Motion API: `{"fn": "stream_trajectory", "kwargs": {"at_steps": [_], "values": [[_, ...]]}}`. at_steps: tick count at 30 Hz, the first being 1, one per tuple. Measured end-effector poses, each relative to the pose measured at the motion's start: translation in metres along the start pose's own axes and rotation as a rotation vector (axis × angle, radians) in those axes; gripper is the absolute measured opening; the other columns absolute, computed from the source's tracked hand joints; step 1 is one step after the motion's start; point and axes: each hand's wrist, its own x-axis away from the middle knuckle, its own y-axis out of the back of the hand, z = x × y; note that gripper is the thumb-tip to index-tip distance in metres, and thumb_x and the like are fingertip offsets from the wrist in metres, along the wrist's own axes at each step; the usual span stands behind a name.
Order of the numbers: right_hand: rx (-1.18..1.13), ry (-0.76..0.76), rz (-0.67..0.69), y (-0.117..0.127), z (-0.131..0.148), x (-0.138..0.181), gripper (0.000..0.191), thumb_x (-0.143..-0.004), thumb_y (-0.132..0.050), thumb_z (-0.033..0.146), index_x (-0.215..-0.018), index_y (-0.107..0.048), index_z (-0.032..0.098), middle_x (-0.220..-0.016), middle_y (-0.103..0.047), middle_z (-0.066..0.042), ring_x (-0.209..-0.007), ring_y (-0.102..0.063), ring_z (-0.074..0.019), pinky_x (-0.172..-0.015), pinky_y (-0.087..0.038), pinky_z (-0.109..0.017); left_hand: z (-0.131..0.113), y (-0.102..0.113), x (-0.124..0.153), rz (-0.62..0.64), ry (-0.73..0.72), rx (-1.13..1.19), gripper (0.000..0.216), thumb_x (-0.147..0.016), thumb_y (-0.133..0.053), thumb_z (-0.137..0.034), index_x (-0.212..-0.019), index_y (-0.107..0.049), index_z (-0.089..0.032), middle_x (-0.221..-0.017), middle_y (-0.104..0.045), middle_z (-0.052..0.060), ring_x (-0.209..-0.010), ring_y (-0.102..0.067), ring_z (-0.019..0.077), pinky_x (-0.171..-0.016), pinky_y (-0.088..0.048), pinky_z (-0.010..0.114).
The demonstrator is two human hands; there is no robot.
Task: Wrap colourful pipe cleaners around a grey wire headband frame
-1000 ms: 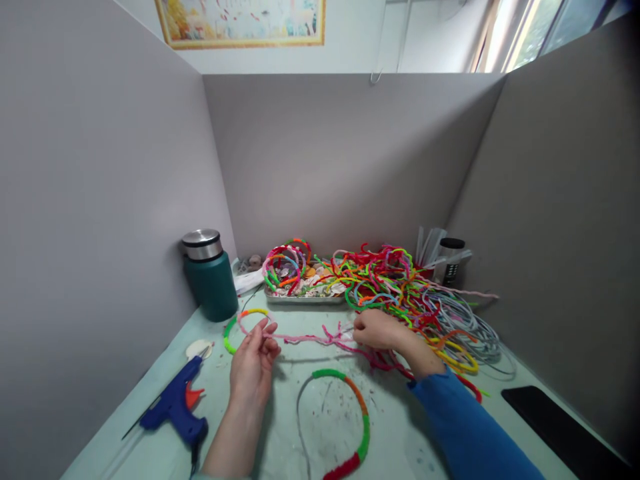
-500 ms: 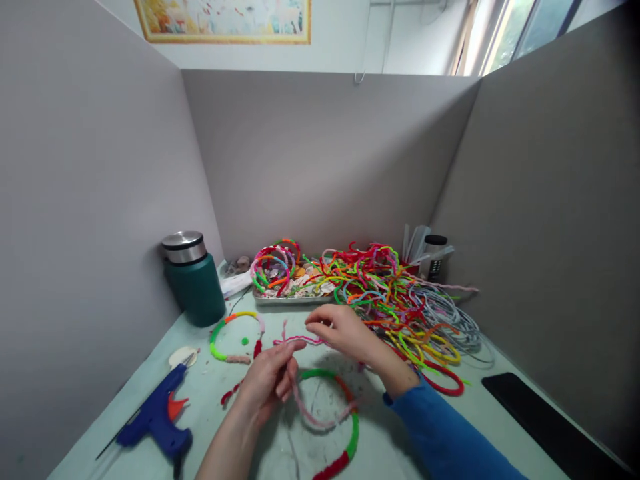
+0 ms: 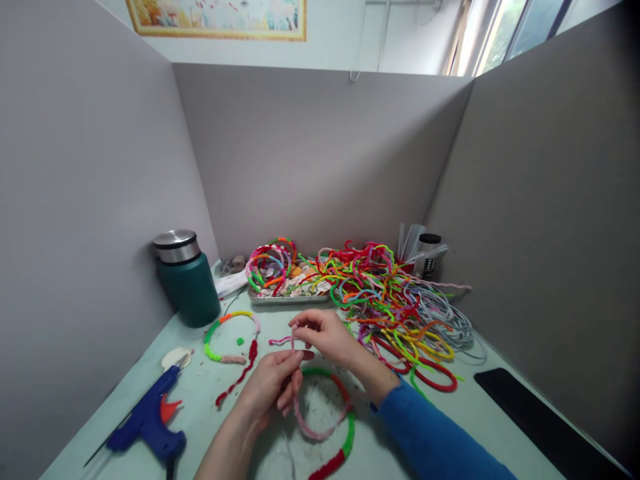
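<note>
My left hand [image 3: 270, 387] is closed in a pinch on a pale pink pipe cleaner [image 3: 314, 437], which curves down from the fingers in a loop. Just above, my right hand [image 3: 327, 337] has its thumb and fingers pinched on the short upper end of that strand. Below the hands, a ring wrapped in green, orange and red pipe cleaner [image 3: 350, 437] lies on the table, partly crossed by the pink loop. Behind the fingers is a darker pink pipe cleaner [image 3: 279, 341]. Left of them rests another multicoloured ring [image 3: 211, 340] with a loose red tail [image 3: 235, 385].
A blue glue gun [image 3: 150, 420] and a green bottle [image 3: 187, 287] stand on the left. At the back are a tray [image 3: 290, 300] of small pieces with finished rings and a heap of pipe cleaners [image 3: 370, 280]. A black flat object [image 3: 530, 413] lies right. Grey panels surround the table.
My right hand has moved left and down to my left hand, and its fingers have closed on the pink strand's upper end. The view has shifted slightly.
</note>
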Motion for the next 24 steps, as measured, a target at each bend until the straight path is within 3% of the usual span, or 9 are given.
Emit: {"fn": "stream_trajectory", "kwargs": {"at_steps": [8, 17, 24], "values": [[0.093, 0.079, -0.04, 0.001, 0.009, 0.003, 0.016, -0.076, -0.062, 0.028, -0.077, -0.071, 0.015, -0.075, -0.064, -0.002, -0.064, -0.055, -0.0114, -0.059, -0.042, -0.021, 0.001, 0.0, 0.0, 0.0, -0.001, -0.014, 0.033, -0.078, -0.06, -0.04, -0.063, -0.059, -0.011, -0.042, -0.053, -0.002, -0.023, -0.026, 0.0015, -0.026, -0.023, 0.017], [0.089, 0.164, -0.155, -0.008, 0.012, 0.004, 0.016, -0.078, -0.059, 0.027, -0.071, -0.067, 0.016, -0.074, -0.062, -0.003, -0.073, -0.055, -0.0138, -0.062, -0.041, -0.022, 0.003, -0.002, 0.0, 0.016, -0.019, -0.078, 0.034, -0.077, -0.06, -0.041, -0.059, -0.055, -0.013, -0.042, -0.053, -0.002, -0.023, -0.026, 0.002, -0.026, -0.026, 0.017], [-0.165, -0.001, -0.054, -0.014, 0.006, 0.003, 0.016, -0.074, -0.061, 0.032, -0.074, -0.064, 0.016, -0.067, -0.06, 0.001, -0.063, -0.052, -0.0115, -0.059, -0.041, -0.022, 0.004, 0.0, -0.001, 0.018, -0.042, -0.1, 0.039, -0.079, -0.057, -0.045, -0.056, -0.054, -0.013, -0.038, -0.05, -0.002, -0.023, -0.027, 0.0023, -0.028, -0.025, 0.017]]}}
